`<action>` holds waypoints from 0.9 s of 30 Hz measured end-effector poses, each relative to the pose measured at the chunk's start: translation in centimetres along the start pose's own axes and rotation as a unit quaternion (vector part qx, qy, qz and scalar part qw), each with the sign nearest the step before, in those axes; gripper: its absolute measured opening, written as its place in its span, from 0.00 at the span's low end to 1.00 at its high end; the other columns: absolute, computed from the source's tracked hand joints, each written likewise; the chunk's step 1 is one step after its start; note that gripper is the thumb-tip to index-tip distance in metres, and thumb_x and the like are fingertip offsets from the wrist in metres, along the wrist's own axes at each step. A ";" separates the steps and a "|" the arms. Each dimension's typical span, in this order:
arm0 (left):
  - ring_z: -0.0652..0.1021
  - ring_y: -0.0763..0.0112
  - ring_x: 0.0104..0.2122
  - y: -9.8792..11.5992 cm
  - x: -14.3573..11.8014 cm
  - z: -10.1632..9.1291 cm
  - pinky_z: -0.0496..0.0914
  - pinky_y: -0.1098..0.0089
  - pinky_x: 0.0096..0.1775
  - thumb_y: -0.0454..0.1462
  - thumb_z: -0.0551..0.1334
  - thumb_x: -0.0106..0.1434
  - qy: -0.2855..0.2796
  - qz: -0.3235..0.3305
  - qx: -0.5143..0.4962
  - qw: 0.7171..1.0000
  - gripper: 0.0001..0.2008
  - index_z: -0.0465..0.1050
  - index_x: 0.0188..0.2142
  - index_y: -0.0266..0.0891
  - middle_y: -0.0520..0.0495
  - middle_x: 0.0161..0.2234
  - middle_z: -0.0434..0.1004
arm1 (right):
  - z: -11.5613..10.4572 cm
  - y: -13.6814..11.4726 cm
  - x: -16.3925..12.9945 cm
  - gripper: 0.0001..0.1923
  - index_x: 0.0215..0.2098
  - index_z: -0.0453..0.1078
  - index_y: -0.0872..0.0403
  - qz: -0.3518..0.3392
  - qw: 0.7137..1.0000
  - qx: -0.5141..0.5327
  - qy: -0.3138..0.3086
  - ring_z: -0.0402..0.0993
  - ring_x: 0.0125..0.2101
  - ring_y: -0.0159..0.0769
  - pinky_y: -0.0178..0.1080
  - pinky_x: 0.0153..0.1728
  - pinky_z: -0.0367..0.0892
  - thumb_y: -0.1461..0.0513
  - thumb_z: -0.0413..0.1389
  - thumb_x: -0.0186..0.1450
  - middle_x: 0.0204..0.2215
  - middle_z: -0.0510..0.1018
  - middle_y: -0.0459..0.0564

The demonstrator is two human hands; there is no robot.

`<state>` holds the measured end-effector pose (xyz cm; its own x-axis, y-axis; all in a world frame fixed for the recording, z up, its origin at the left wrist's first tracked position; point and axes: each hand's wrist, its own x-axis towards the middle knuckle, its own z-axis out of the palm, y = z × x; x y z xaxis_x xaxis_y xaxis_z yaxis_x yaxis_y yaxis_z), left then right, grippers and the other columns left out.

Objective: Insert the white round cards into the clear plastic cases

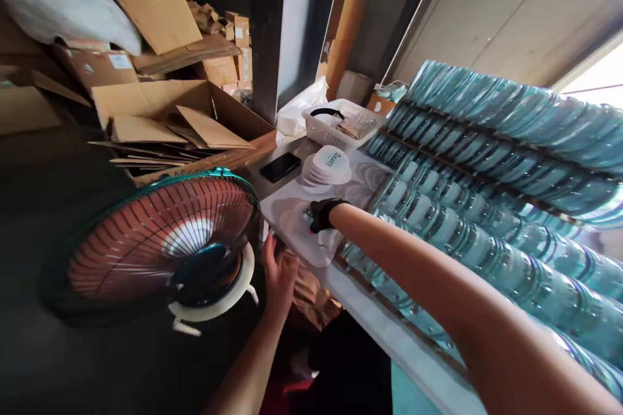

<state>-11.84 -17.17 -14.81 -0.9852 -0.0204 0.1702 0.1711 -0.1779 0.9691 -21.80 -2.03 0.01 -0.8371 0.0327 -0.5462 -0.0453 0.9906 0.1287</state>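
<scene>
White desk (389, 331) carries jar rows right of the hands: gloved right hand (321, 215) presses flat, empty, on a sticker sheet (296, 207), seemingly mid-labelling, while the open left (278, 271) hangs empty by the fan (160, 243).

On the bench (292, 207), the stack of lids (327, 167) lies at 12 o'clock from the right hand (318, 215). The phone (280, 166) lies at 9 o'clock of the stack, the basket (341, 124) behind at 1 o'clock. Rows of jars (487, 162) fill 3 o'clock. The fan (156, 246) stands at 9 o'clock, the left hand (278, 272) just beside it. Cardboard boxes (160, 123) pile behind at 10 o'clock.
</scene>
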 end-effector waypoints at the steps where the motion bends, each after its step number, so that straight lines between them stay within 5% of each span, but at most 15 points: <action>1: 0.66 0.54 0.62 0.1 -0.1 -0.1 0.67 0.55 0.58 0.45 0.63 0.61 0.011 -0.075 -0.082 0.994 0.34 0.54 0.64 0.46 0.37 0.64 0.60 | 0.3 -0.9 -0.4 0.32 0.49 0.74 0.54 -0.015 1.000 -0.005 0.005 0.79 0.42 0.49 0.46 0.43 0.74 0.54 0.69 0.47 0.44 0.81 0.55; 3: 0.73 0.54 0.56 0.9 -0.2 0.0 0.72 0.57 0.53 0.44 0.64 0.59 -0.001 -0.200 -0.202 0.959 0.32 0.59 0.61 0.44 0.37 0.58 0.70 | 1.1 -2.6 -1.5 0.38 0.53 0.72 0.58 -0.045 0.999 -0.014 0.018 0.78 0.44 0.55 0.50 0.44 0.73 0.53 0.69 0.46 0.47 0.79 0.61; 6: 0.78 0.54 0.49 2.4 -0.7 0.0 0.75 0.57 0.49 0.42 0.66 0.57 0.012 -0.253 -0.256 0.933 0.29 0.64 0.58 0.43 0.41 0.49 0.78 | 2.0 -3.9 -3.5 0.43 0.60 0.65 0.59 -0.089 0.995 -0.012 0.043 0.76 0.46 0.58 0.51 0.43 0.73 0.50 0.66 0.51 0.48 0.78 0.65; 11: 0.78 0.54 0.49 3.7 -1.6 -0.3 0.74 0.56 0.51 0.42 0.66 0.58 0.082 -0.156 -0.196 0.965 0.29 0.66 0.58 0.46 0.43 0.50 0.78 | 1.8 -1.2 -5.3 0.44 0.66 0.55 0.58 -0.124 0.969 0.185 0.106 0.73 0.53 0.48 0.42 0.52 0.70 0.52 0.63 0.56 0.56 0.73 0.61; 15: 0.76 0.53 0.52 4.2 1.3 1.8 0.73 0.55 0.52 0.41 0.63 0.61 0.066 -0.047 -0.173 0.982 0.32 0.58 0.64 0.45 0.40 0.56 0.72 | 1.3 1.9 -5.3 0.26 0.55 0.67 0.61 -0.121 0.884 0.439 0.109 0.77 0.43 0.40 0.39 0.42 0.74 0.60 0.59 0.60 0.46 0.79 0.55; 18: 0.73 0.55 0.57 4.4 4.9 3.9 0.70 0.56 0.55 0.43 0.60 0.64 0.055 0.035 -0.138 0.988 0.36 0.47 0.67 0.44 0.37 0.62 0.64 | 0.3 3.2 -5.6 0.24 0.55 0.67 0.61 -0.131 0.836 0.512 0.146 0.78 0.40 0.38 0.37 0.39 0.75 0.64 0.57 0.60 0.44 0.80 0.53; 23: 0.65 0.57 0.63 2.7 9.7 4.7 0.68 0.58 0.58 0.48 0.64 0.58 0.049 0.090 -0.099 0.990 0.49 0.32 0.68 0.47 0.35 0.66 0.54 | -3.0 4.4 -6.3 0.23 0.54 0.69 0.59 -0.098 0.908 0.298 0.277 0.75 0.48 0.40 0.41 0.51 0.69 0.66 0.57 0.60 0.49 0.78 0.55; 27: 0.65 0.57 0.63 0.4 10.4 4.5 0.65 0.56 0.59 0.47 0.64 0.59 0.012 0.052 -0.090 0.994 0.44 0.42 0.67 0.45 0.33 0.65 0.55 | -2.8 3.7 -5.1 0.25 0.54 0.69 0.56 -0.126 0.950 0.183 0.221 0.74 0.49 0.38 0.38 0.53 0.67 0.68 0.58 0.58 0.50 0.77 0.53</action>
<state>-21.98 -12.99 -11.83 -0.9625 -0.0709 0.2620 0.2701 -0.3470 0.8981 -19.18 1.14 5.59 -0.9757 -0.1896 -0.1098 -0.1494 0.9423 -0.2995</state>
